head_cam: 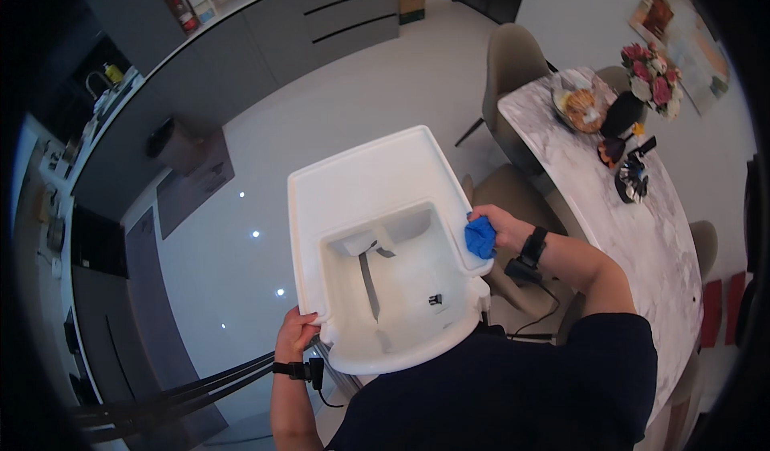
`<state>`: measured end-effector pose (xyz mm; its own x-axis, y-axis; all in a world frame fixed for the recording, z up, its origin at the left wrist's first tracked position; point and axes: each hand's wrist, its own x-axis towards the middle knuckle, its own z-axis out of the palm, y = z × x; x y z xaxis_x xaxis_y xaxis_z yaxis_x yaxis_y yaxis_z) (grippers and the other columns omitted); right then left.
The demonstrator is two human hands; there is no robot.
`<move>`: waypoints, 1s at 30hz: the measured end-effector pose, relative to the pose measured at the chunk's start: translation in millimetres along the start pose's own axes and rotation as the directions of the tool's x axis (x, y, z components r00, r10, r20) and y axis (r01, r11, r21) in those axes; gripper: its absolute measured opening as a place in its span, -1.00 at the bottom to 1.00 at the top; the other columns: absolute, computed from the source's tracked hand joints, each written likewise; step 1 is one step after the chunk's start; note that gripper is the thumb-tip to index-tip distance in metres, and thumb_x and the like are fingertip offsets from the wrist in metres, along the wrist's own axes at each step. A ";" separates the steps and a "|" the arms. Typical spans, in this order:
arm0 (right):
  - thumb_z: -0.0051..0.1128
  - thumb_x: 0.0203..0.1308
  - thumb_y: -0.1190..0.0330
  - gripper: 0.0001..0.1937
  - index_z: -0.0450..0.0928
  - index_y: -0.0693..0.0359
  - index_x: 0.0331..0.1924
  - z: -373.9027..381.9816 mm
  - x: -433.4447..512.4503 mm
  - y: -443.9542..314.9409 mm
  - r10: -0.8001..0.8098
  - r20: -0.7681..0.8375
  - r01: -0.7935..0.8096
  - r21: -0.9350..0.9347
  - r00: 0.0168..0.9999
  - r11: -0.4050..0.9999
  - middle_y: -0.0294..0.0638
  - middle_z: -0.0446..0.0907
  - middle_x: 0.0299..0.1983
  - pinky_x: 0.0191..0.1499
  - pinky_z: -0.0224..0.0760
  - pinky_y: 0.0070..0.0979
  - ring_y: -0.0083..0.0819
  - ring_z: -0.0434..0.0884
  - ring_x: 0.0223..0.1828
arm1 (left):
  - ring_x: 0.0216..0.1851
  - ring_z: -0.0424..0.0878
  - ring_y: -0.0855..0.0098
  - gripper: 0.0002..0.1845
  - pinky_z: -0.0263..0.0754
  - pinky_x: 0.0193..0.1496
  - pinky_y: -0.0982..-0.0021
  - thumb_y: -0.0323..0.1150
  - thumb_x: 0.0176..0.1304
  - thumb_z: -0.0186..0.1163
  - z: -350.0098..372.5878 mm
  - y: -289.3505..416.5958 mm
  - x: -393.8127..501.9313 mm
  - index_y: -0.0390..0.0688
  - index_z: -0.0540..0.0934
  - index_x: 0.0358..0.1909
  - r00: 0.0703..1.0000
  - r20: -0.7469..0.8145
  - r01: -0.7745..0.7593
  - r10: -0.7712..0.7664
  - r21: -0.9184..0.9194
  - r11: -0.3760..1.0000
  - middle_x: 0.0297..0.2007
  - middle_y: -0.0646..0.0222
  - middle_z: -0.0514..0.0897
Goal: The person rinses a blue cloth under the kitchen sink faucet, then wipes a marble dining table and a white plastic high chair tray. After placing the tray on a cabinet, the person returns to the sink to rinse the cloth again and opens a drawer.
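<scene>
A white plastic high chair seat (397, 355) with its tray (373, 177) attached lies right before me, its backrest side against my dark shirt. My left hand (296, 331) grips the tray's near left corner, thumb on top. At the tray's right edge, my right hand (502, 225) holds the rim together with a crumpled blue cloth (480, 237). Inside the seat are a grey strap (369, 285) and a black buckle (435, 299). Each wrist wears a black band with a small device and cable.
On the right stands a marble-patterned table (643, 258) with a bowl of food (582, 108), a flower vase and ornaments. Beige chairs (517, 60) are tucked along it. Grey kitchen cabinets (264, 48), a bin (180, 147) and dark floor mats (201, 186) lie to the left and ahead.
</scene>
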<state>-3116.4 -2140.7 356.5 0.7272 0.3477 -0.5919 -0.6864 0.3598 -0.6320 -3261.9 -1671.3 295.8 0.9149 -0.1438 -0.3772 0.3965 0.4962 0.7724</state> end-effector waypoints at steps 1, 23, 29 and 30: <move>0.11 -0.08 0.41 -0.92 0.47 0.22 -0.54 3.9 0.8 -1.8 -0.009 -0.014 0.009 -0.001 1.000 1.000 -0.21 0.51 -0.58 -0.47 0.45 -0.49 -0.35 0.51 -0.58 | 0.03 0.52 -0.02 -0.38 0.44 0.08 0.01 -0.59 0.00 0.13 -2.2 4.7 -2.8 -0.57 0.22 0.15 1.000 -0.003 -0.005 0.005 -0.002 1.000 0.04 -0.12 0.47; 0.14 -0.10 0.43 -0.91 0.45 0.20 -0.58 106.4 140.4 -89.5 -0.024 -0.066 0.023 -0.016 0.998 1.000 -0.23 0.49 -0.59 -0.46 0.48 -0.42 -0.32 0.51 -0.59 | -0.02 0.53 -0.06 -0.45 0.45 0.06 -0.04 -0.67 -0.03 0.10 -74.9 158.5 95.4 -0.58 0.28 0.09 0.996 -0.068 0.066 -0.065 0.004 0.998 0.01 -0.12 0.49; 0.14 -0.10 0.37 -0.90 0.46 0.14 -0.59 121.0 197.2 -167.2 -0.039 -0.045 0.037 -0.036 0.998 0.999 -0.27 0.48 -0.63 -0.48 0.47 -0.43 -0.34 0.50 -0.63 | 0.07 0.48 -0.05 -0.45 0.39 0.14 -0.05 -0.69 -0.02 0.08 -44.3 225.8 171.1 -0.60 0.28 0.09 0.993 -0.111 0.044 -0.039 0.038 0.998 0.05 -0.14 0.46; 0.14 -0.10 0.37 -0.90 0.47 0.14 -0.60 123.2 203.4 -174.6 -0.030 -0.073 0.027 -0.038 0.997 0.999 -0.28 0.48 -0.63 -0.49 0.47 -0.44 -0.34 0.50 -0.62 | 0.07 0.48 -0.05 -0.45 0.38 0.15 -0.06 -0.69 -0.02 0.08 -40.1 238.9 182.6 -0.61 0.27 0.10 0.992 -0.118 0.057 -0.051 0.054 0.997 0.05 -0.14 0.46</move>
<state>-2849.5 -2026.1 408.1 0.7461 0.2727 -0.6074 -0.6655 0.3362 -0.6664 -3003.2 -1544.7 391.0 0.8783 -0.0666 -0.4735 0.4517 0.4403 0.7759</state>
